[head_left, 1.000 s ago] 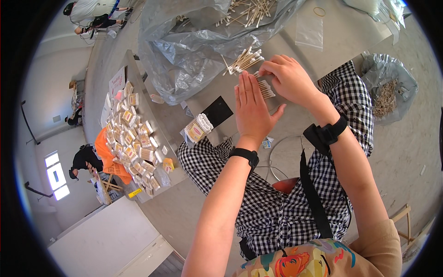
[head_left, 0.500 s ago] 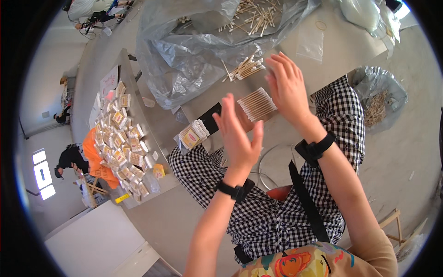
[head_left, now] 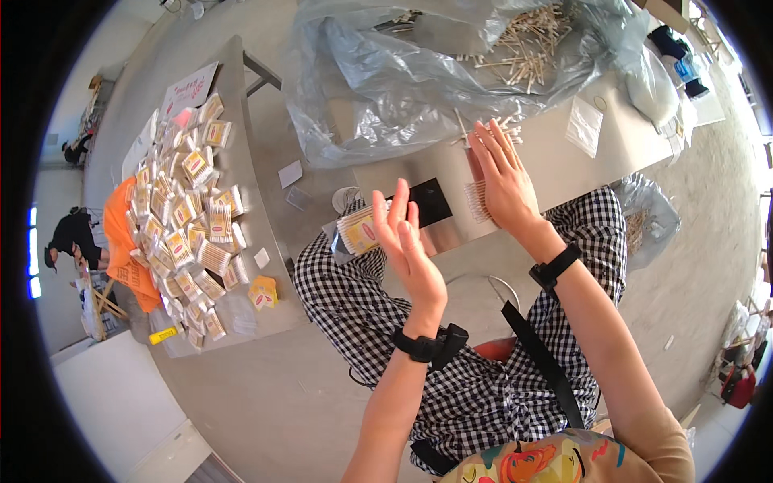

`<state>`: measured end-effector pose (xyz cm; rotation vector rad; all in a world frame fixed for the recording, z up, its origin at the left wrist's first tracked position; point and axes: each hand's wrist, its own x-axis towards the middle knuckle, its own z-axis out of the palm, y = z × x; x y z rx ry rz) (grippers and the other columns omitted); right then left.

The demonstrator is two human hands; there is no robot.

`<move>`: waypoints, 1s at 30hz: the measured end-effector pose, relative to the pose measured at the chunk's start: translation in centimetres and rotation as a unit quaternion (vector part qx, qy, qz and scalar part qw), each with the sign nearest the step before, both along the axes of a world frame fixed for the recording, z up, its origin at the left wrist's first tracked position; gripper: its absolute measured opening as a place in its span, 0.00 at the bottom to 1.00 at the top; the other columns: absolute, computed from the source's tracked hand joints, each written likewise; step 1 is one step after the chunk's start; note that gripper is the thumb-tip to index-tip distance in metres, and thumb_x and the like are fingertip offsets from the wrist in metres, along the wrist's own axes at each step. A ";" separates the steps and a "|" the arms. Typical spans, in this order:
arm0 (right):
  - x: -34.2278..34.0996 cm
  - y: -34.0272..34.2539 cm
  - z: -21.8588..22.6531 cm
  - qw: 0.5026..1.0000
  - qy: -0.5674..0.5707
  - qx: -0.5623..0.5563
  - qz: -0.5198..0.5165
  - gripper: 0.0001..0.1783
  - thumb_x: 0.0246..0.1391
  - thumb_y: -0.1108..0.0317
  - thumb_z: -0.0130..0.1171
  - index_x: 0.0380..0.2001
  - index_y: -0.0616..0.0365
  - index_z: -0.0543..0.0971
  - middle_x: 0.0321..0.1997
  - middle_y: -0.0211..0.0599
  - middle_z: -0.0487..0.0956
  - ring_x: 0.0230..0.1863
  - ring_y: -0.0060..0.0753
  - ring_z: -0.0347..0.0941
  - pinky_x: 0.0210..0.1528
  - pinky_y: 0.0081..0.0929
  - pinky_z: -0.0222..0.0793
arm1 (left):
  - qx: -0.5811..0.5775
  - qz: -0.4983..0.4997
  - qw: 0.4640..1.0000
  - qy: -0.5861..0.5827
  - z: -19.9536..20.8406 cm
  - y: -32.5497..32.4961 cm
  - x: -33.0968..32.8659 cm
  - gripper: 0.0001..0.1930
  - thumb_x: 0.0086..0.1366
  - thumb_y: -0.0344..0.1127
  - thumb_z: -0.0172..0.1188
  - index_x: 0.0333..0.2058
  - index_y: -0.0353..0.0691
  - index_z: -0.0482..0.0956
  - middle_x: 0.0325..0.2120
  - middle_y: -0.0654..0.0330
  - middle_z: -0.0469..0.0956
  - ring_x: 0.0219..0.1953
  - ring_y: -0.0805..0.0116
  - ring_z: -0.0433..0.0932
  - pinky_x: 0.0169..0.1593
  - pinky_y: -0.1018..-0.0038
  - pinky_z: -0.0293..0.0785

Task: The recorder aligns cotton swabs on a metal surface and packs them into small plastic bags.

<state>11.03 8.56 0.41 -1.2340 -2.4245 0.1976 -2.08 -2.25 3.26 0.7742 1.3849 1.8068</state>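
Note:
My left hand [head_left: 412, 256] is open, its fingers apart, beside a clear pack of cotton swabs [head_left: 359, 232] with a yellow label. Its fingertips overlap the pack's right edge; whether they touch it I cannot tell. My right hand [head_left: 509, 191] is stretched flat with the fingers side by side. It partly covers a neat row of cotton swabs [head_left: 475, 201] at the table's near edge. Between the hands lies a flat black rectangle [head_left: 431, 200]. Some loose cotton swabs [head_left: 510, 129] show behind the right fingertips.
A large grey plastic bag [head_left: 354, 113] holding many loose swabs spreads over the table's far side. On the left table [head_left: 270, 217] lies a heap of labelled swab packs [head_left: 183, 213] by an orange cloth [head_left: 121, 249]. A clear bag [head_left: 656, 217] hangs right of my knee.
The view has shifted, showing more of the right side. My right hand now covers part of the swab row, which was in plain sight before. My left hand has come nearer the labelled pack.

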 end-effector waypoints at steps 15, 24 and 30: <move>-6.2 -1.7 0.6 0.991 0.081 -0.093 0.048 0.34 0.47 0.83 0.44 0.62 0.64 0.63 0.68 0.46 0.61 0.74 0.47 0.46 0.72 0.40 0.48 | -0.005 -0.009 0.990 -0.138 -1.9 2.2 0.0 0.39 0.72 0.58 0.39 0.68 0.34 0.40 0.67 0.44 0.50 0.71 0.57 0.44 0.72 0.63 0.38; -6.2 -1.7 0.4 0.993 0.073 -0.080 0.049 0.32 0.52 0.77 0.49 0.62 0.62 0.64 0.68 0.44 0.61 0.74 0.43 0.46 0.73 0.39 0.48 | 0.034 -0.037 0.985 -0.163 -0.8 2.5 0.3 0.40 0.71 0.60 0.38 0.68 0.35 0.40 0.68 0.44 0.49 0.71 0.55 0.44 0.72 0.62 0.39; -6.1 -1.5 0.4 0.990 0.094 -0.101 0.005 0.30 0.55 0.70 0.51 0.62 0.62 0.64 0.68 0.43 0.61 0.74 0.44 0.47 0.73 0.39 0.46 | -0.028 -0.067 0.986 -0.152 -1.1 2.8 0.7 0.40 0.72 0.60 0.36 0.67 0.32 0.41 0.68 0.43 0.48 0.71 0.56 0.46 0.72 0.63 0.42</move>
